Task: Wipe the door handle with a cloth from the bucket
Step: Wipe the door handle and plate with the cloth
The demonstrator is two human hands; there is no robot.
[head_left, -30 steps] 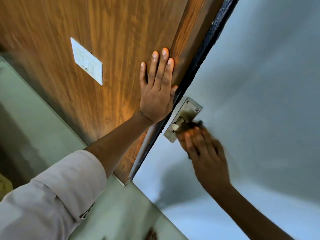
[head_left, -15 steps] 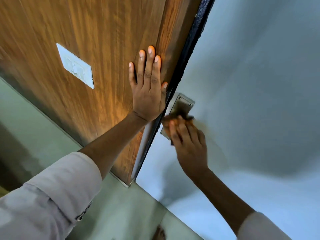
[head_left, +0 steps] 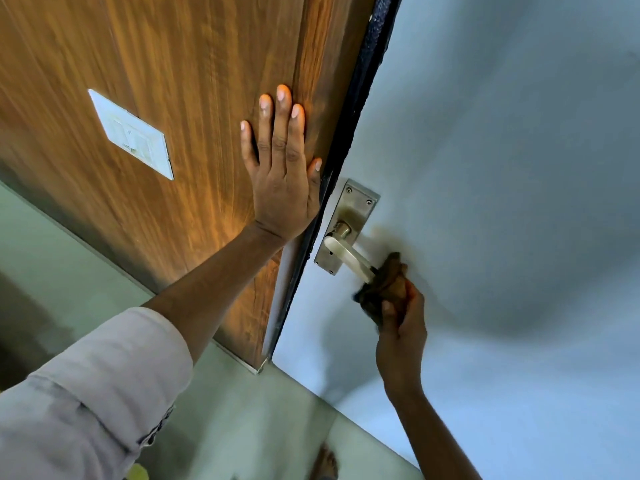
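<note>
Handle: lever on grey door, free end wrapped in cloth.
Right hand: fingers clenched around cloth.
Left hand: fingers spread flat on wood panel.
Risk: cloth sliding off lever tip, base left unwiped.

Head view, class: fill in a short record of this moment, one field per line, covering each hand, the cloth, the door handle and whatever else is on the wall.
left hand: flat and open, palm on the wooden panel
right hand: closed around the cloth
cloth: dark brown, bunched over the free end of the lever
door handle: silver lever, mostly bare, on a metal backplate
door: pale grey, with a black edge strip
switch plate: white, on the wooden panel
bucket: not in view
</note>
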